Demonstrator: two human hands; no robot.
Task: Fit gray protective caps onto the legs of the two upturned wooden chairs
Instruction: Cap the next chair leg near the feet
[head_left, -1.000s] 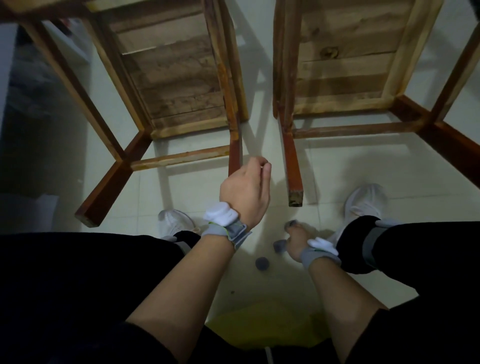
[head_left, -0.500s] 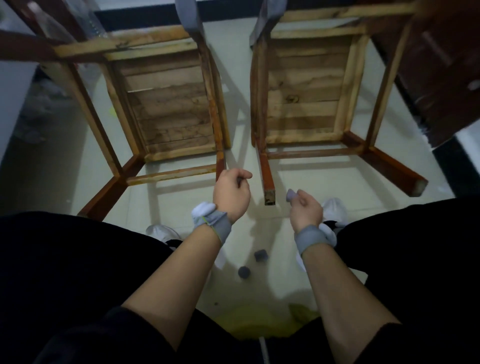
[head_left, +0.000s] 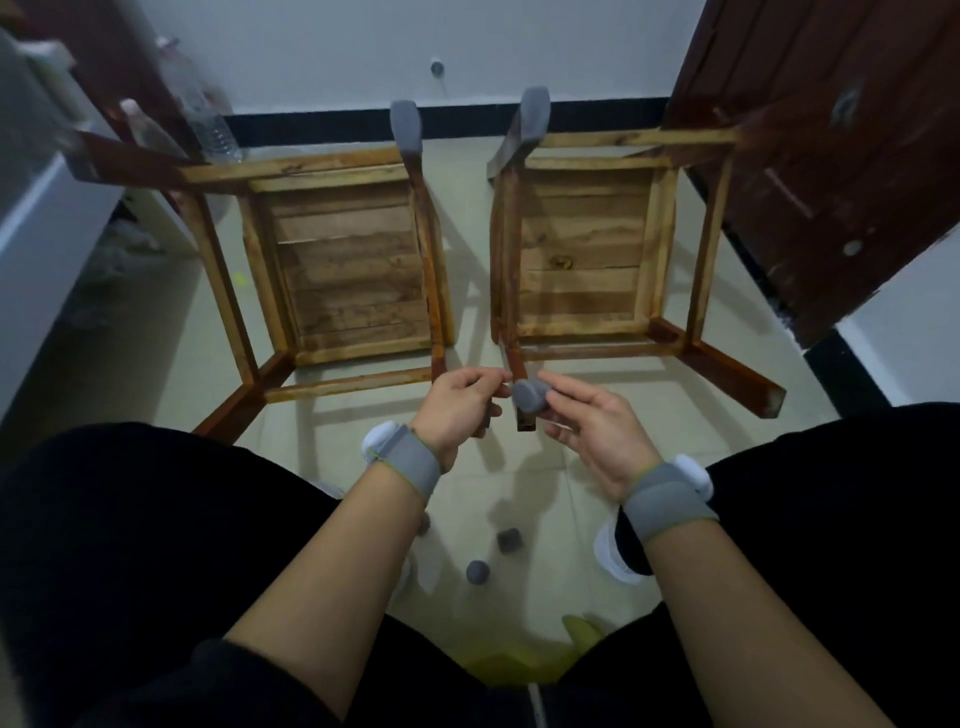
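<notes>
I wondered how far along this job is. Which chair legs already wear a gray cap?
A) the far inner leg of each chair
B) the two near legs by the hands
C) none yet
A: one fitted cap tops the left chair's far inner leg and a second fitted cap tops the right chair's, while the near leg beside the held cap shows bare wood.

The left hand (head_left: 457, 410) covers much of the left chair's (head_left: 337, 270) near leg; bottles (head_left: 208, 124) are blurred.

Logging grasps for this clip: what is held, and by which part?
The right hand pinches a gray cap by its side. The left hand curls at its rim; grip cannot be told.
</notes>
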